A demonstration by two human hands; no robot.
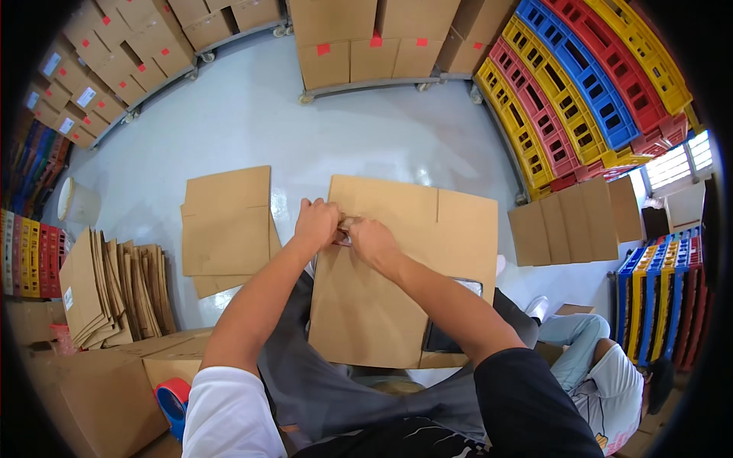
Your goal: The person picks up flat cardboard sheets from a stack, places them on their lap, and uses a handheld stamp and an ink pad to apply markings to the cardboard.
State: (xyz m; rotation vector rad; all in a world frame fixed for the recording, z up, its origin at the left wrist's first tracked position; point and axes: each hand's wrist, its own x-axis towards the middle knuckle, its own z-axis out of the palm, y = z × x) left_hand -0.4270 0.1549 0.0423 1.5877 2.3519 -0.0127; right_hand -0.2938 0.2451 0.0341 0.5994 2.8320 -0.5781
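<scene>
A flattened cardboard box [378,303] lies across the person's lap, a slit in its far edge. My left hand [322,220] and my right hand [372,240] meet over its far left part. Between them, both grip a small brown item [347,223]; my fingers cover much of it, and I cannot tell what it is. A pinkish edge shows just below it. Under my right forearm, a black rectangular tray-like object [444,335] rests on the cardboard's right side, partly hidden by the arm.
Flat cardboard [226,229] lies on the floor at left, near upright folded cartons [123,286]. A tape dispenser [173,401] sits by a box [97,395]. Carton-laden trolleys [372,86] and stacked plastic crates [561,109] stand beyond. Another person [607,378] sits at right.
</scene>
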